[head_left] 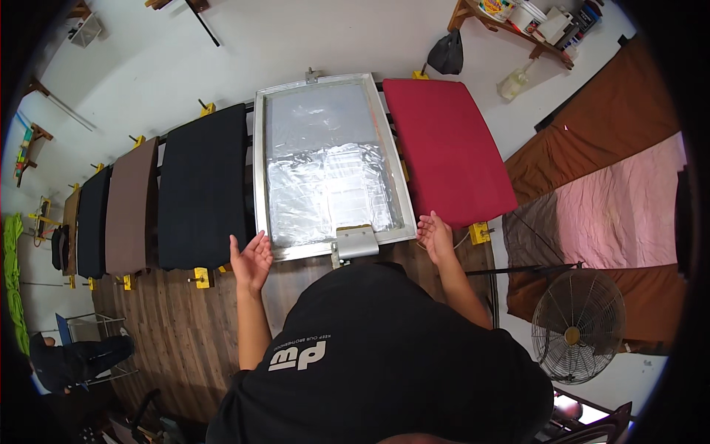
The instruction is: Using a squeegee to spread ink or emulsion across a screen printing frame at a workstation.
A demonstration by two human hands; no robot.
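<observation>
A silver-framed printing screen (260, 177) lies before me, with a shiny, wet-looking grey mesh (318, 118). At its near edge sits a pale metal piece (358, 243) with a brown strip along its top; its exact kind is unclear. By the screen's near left corner, my left hand (254, 263) is held palm up, fingers apart and holding nothing. My right hand (436, 237) is beside the near right corner, fingers loosely spread and nothing visible in it. A red cloth-covered board (447, 148) lies just beyond that hand. Left of the screen is a black cloth-covered board (203, 189).
Brown (132, 211) and dark boards continue leftward, with yellow clamps (200, 278) at their ends. A wire fan (577, 325) stands at the right before brown and pink cloth (606, 207). A shelf (510, 33) holds containers. Another person (81, 362) is at the lower left.
</observation>
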